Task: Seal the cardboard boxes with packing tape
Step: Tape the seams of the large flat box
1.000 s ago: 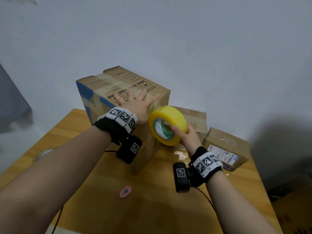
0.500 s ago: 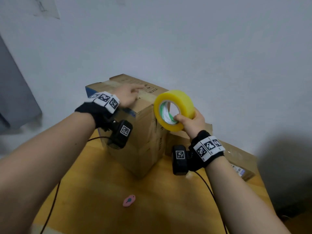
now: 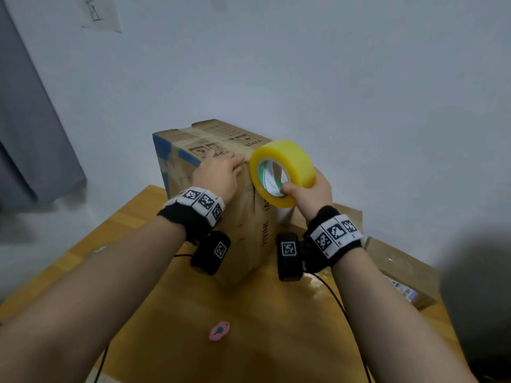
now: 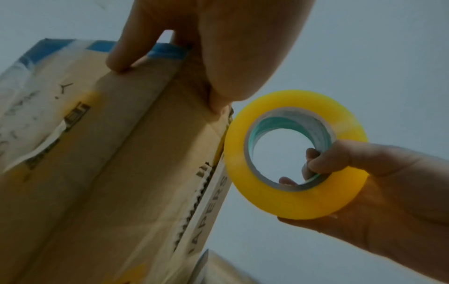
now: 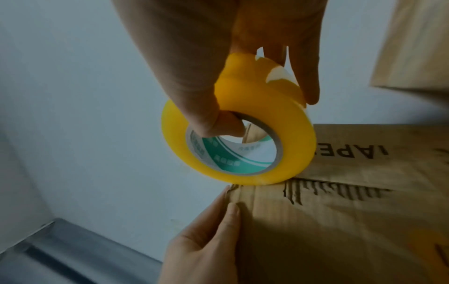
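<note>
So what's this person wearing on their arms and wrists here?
Both forearms are bare, no sleeves. Each wrist carries a black band fronted by white blocks printed with black square tags. Under each wrist hangs a black camera box with its own tag, trailing a thin black cable.

Lighting: soft, even, cool indoor light; source not visible. Head view: fairly bright, wide-angle bending toward the edges, dark blurred smudge at right edge, wall (image 3: 359, 78) slightly soft. 2 wrist views: dimmer, grainy, palms in shade against the pale wall. Tape roll (image 4: 295, 155) glows translucent yellow. Box print (image 5: 340, 151) smeared by motion blur
</note>
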